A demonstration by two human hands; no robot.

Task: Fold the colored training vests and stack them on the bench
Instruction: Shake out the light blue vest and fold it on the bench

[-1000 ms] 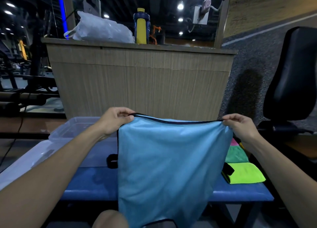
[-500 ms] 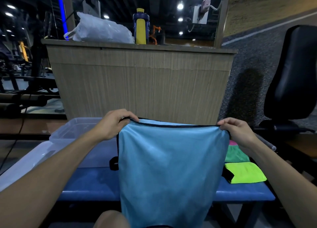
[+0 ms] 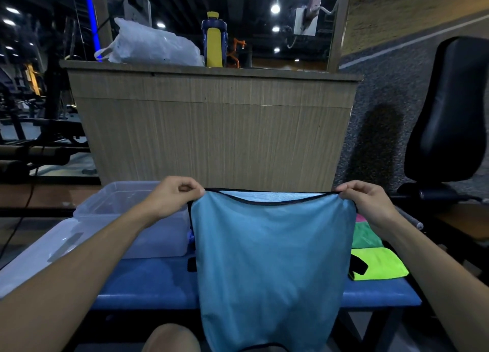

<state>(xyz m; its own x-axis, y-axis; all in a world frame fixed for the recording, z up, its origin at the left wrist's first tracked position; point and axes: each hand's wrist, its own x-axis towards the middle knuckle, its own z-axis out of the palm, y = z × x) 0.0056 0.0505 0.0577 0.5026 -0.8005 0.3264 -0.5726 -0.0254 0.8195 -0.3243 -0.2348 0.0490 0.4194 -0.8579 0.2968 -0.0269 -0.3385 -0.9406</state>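
— Head view, near to far: what is shown?
— A light blue vest (image 3: 272,259) is held hanging before the blue bench (image 3: 148,283), its top corners pinched by the left hand (image 3: 174,195) and right hand (image 3: 367,203). Folded vests (image 3: 378,265) are stacked at the bench's right end.
— How is it judged to handle?
— Light, limp, slippery; best gripped at the bound edge.
— What is hidden?
— The hem is cut off; the clear bin (image 3: 127,219) contents cannot be made out.

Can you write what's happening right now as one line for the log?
step: folding | left hand: pinches top corner of blue vest | right hand: pinches other corner | vest: hangs over bench | folded vests: on bench
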